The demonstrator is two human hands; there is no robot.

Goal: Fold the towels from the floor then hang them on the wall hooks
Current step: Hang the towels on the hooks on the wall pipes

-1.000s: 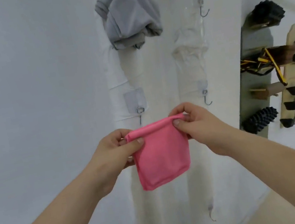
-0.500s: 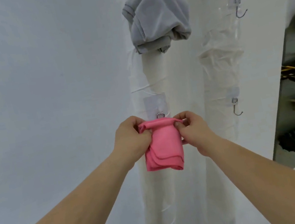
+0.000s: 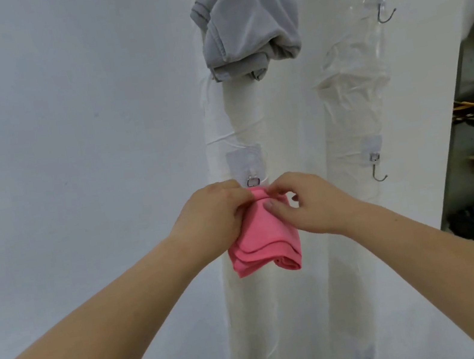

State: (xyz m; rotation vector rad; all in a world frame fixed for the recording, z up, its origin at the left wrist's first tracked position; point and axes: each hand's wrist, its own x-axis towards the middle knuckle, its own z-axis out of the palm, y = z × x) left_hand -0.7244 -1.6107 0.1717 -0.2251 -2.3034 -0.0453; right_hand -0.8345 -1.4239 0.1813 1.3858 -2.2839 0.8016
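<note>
The left hand and the right hand have come closer together, so the pink towel is bunched up narrow now. The left hand grips its top left edge. The towel hangs long-way down, right under a hook, folded end lowest. One gray towel hangs higher up. The right hand pinches the pink towel's top right edge. Two bare hooks stick out further right.
</note>
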